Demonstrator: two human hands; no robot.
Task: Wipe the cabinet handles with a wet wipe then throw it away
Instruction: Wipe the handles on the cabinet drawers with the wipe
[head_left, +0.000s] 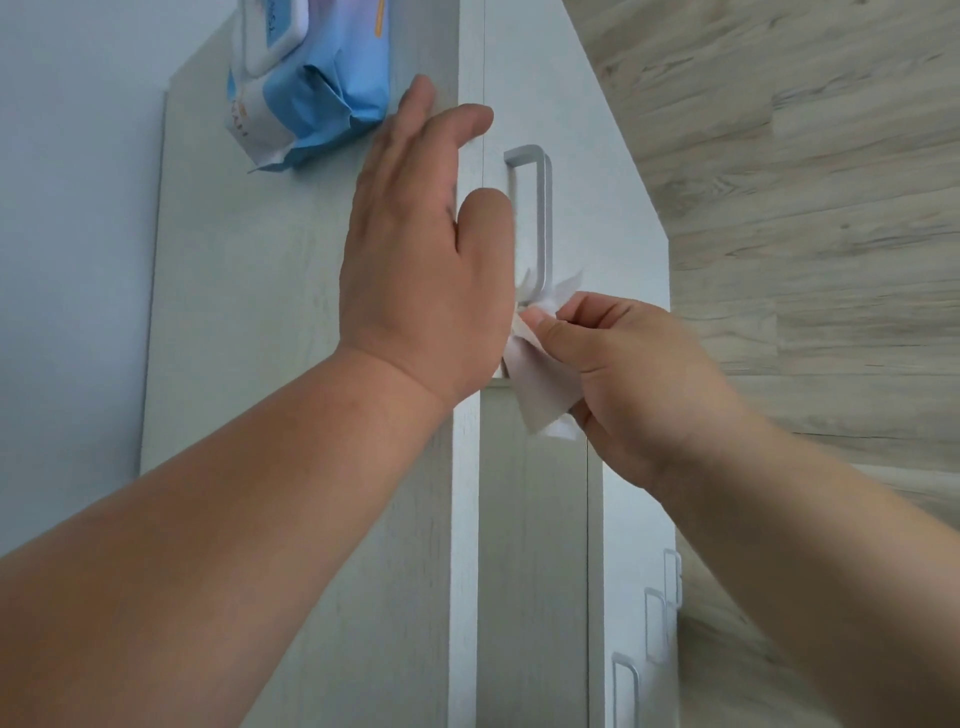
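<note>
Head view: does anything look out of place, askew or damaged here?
Nothing stands out. The right hand pinches the wet wipe at the lower end of the handle, the left hand rests flat on the cabinet top, and the wipe pack lies there too, only slightly crooked.

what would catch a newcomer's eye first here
The two bare forearms reaching in from below stand out first. The right hand pinches a white wet wipe at the near end of a silver handle, mid-frame. The left hand lies flat on the pale cabinet beside it. At upper left, a blue pack of wipes lies on the cabinet.
</note>
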